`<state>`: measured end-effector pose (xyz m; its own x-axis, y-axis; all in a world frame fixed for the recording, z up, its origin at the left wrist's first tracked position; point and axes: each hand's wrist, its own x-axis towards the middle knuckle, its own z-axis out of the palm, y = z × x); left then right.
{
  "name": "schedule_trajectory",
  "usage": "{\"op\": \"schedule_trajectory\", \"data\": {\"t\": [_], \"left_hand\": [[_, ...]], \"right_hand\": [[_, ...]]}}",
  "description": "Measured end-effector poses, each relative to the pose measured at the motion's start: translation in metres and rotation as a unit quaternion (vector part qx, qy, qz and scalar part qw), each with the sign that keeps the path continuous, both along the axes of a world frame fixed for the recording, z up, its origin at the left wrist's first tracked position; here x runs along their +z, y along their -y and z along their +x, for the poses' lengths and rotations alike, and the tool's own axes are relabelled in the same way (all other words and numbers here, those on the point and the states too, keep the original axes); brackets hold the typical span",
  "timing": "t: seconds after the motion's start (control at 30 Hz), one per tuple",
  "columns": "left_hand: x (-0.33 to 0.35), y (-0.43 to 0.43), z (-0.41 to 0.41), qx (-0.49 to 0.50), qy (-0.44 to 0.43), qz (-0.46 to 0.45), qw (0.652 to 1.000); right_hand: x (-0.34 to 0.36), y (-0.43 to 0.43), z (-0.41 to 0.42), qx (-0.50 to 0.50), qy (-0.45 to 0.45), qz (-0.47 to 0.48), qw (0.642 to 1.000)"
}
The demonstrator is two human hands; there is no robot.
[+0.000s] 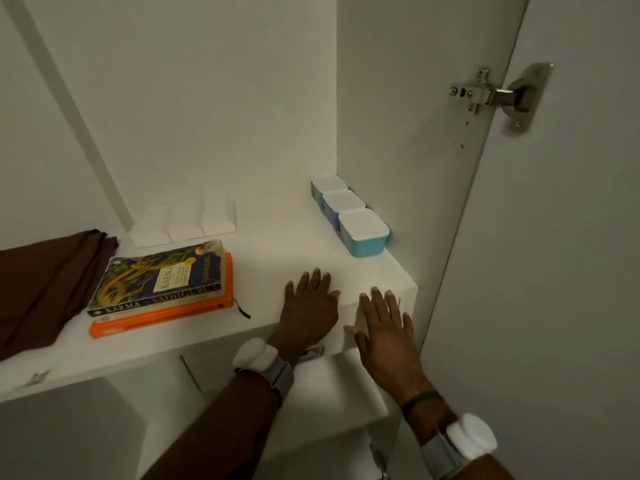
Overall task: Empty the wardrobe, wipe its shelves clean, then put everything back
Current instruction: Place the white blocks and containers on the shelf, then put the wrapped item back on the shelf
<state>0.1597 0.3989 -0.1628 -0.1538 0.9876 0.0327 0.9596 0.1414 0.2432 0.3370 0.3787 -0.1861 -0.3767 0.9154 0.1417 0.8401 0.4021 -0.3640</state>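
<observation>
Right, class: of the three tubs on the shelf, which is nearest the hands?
The light blue tub at the front of the row, by the shelf edge; the middle tub and back tub stand further in.

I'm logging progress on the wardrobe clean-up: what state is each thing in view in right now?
wardrobe door: open, swung right.
books: two, closed, stacked flat on the shelf.
tubs: three, lids on, in a row by the right wall.
brown cloth: folded, lying at the shelf's left end.
left hand: open, flat on the shelf.
right hand: open, fingers straight at the shelf's front edge.
</observation>
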Motion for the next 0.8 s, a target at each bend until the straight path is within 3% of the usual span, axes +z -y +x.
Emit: {"op": "schedule_trajectory", "data": {"t": [0.13, 0.23, 0.33, 0.53, 0.8], "left_hand": [[-0.016, 0.077, 0.024, -0.030, -0.005, 0.039, 0.999], [-0.041, 0.141, 0.054, -0.049, 0.126, 0.055, 0.989], [-0.085, 0.203, 0.091, -0.079, 0.196, -0.046, 0.976], [-0.168, 0.298, 0.182, -0.251, 0.130, -0.274, 0.919], [-0.220, 0.406, 0.327, -0.413, 0.058, -0.392, 0.820]], "right_hand": [[-0.035, 0.070, 0.026, -0.082, -0.009, -0.040, 0.996], [-0.084, 0.135, 0.054, -0.133, -0.028, -0.106, 0.985], [-0.131, 0.213, 0.091, -0.187, -0.027, -0.218, 0.957], [-0.189, 0.377, 0.192, -0.335, -0.046, -0.338, 0.878], [-0.211, 0.571, 0.344, -0.552, -0.115, -0.351, 0.748]]}}
